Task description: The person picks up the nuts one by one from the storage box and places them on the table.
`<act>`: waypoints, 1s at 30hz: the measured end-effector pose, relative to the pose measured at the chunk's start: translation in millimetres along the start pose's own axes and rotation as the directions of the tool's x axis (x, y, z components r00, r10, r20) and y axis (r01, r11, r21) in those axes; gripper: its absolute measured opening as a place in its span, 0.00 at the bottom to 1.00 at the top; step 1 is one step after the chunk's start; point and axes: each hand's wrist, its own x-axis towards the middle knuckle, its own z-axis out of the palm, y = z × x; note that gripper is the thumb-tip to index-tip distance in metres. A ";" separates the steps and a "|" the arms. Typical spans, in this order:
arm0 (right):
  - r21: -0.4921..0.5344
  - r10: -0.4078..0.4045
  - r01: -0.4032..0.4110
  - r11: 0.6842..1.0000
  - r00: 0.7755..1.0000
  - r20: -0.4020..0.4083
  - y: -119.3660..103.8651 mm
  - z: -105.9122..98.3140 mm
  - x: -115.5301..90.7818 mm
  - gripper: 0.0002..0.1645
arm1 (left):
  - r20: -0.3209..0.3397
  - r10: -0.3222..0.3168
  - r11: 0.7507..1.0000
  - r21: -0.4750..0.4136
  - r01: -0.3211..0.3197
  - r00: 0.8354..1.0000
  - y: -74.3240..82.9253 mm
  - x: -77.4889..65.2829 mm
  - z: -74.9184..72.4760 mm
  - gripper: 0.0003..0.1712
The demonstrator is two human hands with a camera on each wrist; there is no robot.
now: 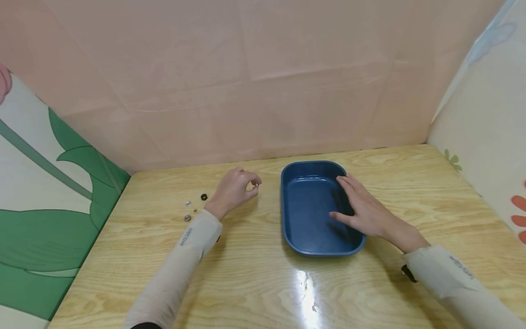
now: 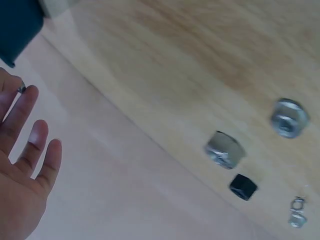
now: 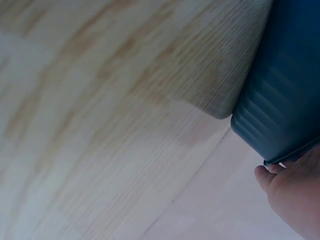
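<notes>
My left hand (image 1: 235, 189) is raised over the table, left of a blue tray (image 1: 285, 214). Its thumb and index finger pinch a small shiny metal piece (image 2: 21, 89), too tiny to make out fully; the other fingers spread loosely in the left wrist view. My right hand (image 1: 363, 210) rests at the tray's right rim, fingers extended and thumb reaching over the inside. By the left wrist lie a black nut (image 1: 204, 197), a silver nut (image 1: 187, 218), another silver piece (image 1: 188, 204) and a very small metal piece (image 1: 195, 210).
The wooden table (image 1: 246, 283) meets a pinkish covered wall (image 1: 255, 91) at the back. Printed panels with green leaves (image 1: 37, 237) and red petals (image 1: 518, 219) flank it. The tray's side wall (image 3: 280, 100) shows in the right wrist view.
</notes>
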 end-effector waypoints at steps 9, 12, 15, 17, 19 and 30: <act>0.003 -0.010 0.010 1.000 1.000 -0.010 0.3 0.3 -1.4 0.59 | 0.055 -0.067 0.998 0.021 0.066 0.996 -7.0 -9.9 4.3 0.08; 0.003 -0.006 0.006 1.000 1.000 -0.006 0.1 0.6 -0.9 0.59 | 0.071 -0.078 0.997 0.025 0.077 0.994 -8.6 -12.0 4.9 0.08; 0.001 -0.006 0.006 1.000 1.000 0.001 0.0 0.1 -0.7 0.59 | 0.099 -0.100 0.995 0.033 0.097 0.990 -9.9 -13.8 4.6 0.08; 0.002 -0.011 0.011 1.000 1.000 0.003 0.1 -0.3 -0.6 0.59 | 0.118 -0.114 0.993 0.032 0.110 0.987 -10.9 -15.0 4.7 0.08; 0.002 -0.011 0.011 1.000 1.000 0.006 -0.3 -1.0 -0.9 0.59 | 0.137 -0.127 0.992 0.035 0.123 0.982 -12.0 -16.5 5.1 0.07; 0.003 -0.002 0.002 1.000 1.000 0.000 -0.6 -0.3 -0.7 0.59 | 0.195 -0.162 0.987 0.057 0.153 0.967 -19.8 -25.5 10.5 0.06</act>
